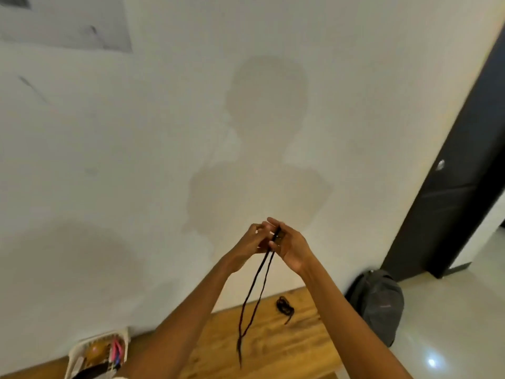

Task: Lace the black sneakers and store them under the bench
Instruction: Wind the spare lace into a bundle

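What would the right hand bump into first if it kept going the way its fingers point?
Probably the left hand, close beside the right hand where both grip the black shoelace. Past that is only the white wall; depth is unclear.

One head-worn view looks forward and slightly down along both outstretched arms. The left hand and right hand meet near the middle of the picture, fairly close to the lens. Beyond them stands a pale wall, filling most of the view. Below the hands runs a wooden surface; to their right, a dark door.
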Action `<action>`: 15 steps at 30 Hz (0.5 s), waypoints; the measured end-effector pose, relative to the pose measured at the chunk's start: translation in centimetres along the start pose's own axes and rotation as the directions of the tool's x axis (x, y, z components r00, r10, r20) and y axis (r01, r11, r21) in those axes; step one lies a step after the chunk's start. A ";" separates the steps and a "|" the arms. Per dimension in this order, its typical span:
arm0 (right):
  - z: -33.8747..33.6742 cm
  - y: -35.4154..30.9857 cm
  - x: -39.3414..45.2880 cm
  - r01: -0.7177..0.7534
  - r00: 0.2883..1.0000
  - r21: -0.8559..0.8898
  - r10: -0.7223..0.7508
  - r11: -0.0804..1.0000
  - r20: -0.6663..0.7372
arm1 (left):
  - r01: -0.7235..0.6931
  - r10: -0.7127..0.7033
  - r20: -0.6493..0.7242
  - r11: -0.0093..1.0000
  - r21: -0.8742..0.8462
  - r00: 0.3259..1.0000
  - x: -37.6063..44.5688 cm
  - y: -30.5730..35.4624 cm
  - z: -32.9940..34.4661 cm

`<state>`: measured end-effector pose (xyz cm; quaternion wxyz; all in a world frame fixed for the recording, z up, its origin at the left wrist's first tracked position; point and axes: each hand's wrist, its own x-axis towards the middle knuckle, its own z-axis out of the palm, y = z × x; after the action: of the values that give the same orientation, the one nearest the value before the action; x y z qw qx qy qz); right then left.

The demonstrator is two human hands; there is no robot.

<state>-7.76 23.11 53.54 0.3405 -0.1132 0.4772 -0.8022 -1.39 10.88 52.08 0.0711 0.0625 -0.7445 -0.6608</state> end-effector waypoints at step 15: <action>3.3 -11.0 -0.5 0.154 0.980 -0.724 -0.195 0.672 0.026 | -0.116 0.153 -0.129 0.958 0.261 0.980 4.5 10.4 1.2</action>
<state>-10.53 24.57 64.59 0.1774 -0.2617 0.7500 -0.5810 -6.04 12.39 62.33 0.1626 0.0690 -0.8176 -0.5480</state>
